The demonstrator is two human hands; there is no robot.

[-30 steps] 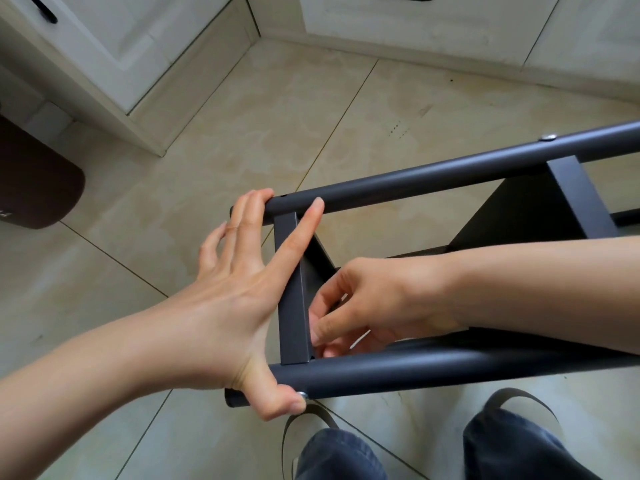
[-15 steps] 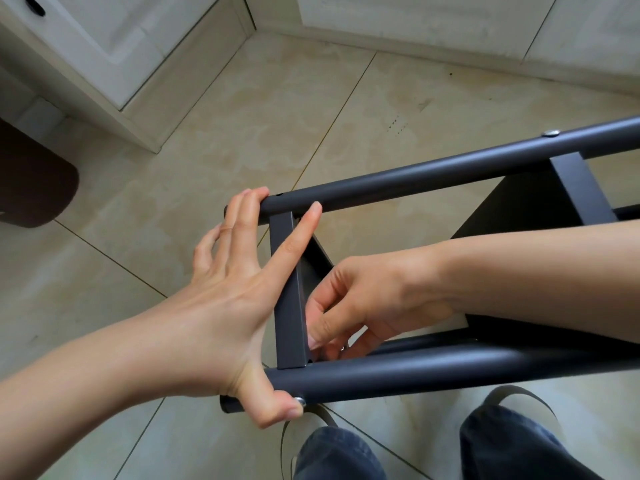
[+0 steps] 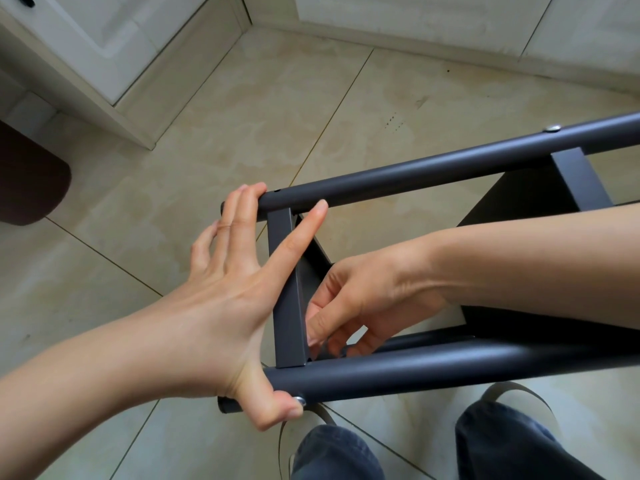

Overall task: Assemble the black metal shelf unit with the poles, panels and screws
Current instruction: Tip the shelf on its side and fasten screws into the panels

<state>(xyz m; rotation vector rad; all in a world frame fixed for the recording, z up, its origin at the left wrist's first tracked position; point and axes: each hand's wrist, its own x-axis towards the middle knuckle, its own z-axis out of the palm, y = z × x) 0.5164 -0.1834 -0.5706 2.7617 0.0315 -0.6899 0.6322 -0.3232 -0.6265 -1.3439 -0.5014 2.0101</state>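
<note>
Over the tiled floor (image 3: 242, 109), the matte black shelf unit (image 3: 415, 372) lies sideways (round poles, flat panels); left hand (image 3: 221, 306) spread across both poles, right hand (image 3: 349, 306) pinching inside, contents unclear.

floor: beige marbled tiles (image 3: 242, 140) with thin dark grout lines | white cabinets (image 3: 114, 39) along the floor's far edge, meeting at a corner | dark brown rounded object (image 3: 31, 181) at the floor's left edge, partly out of frame
</note>
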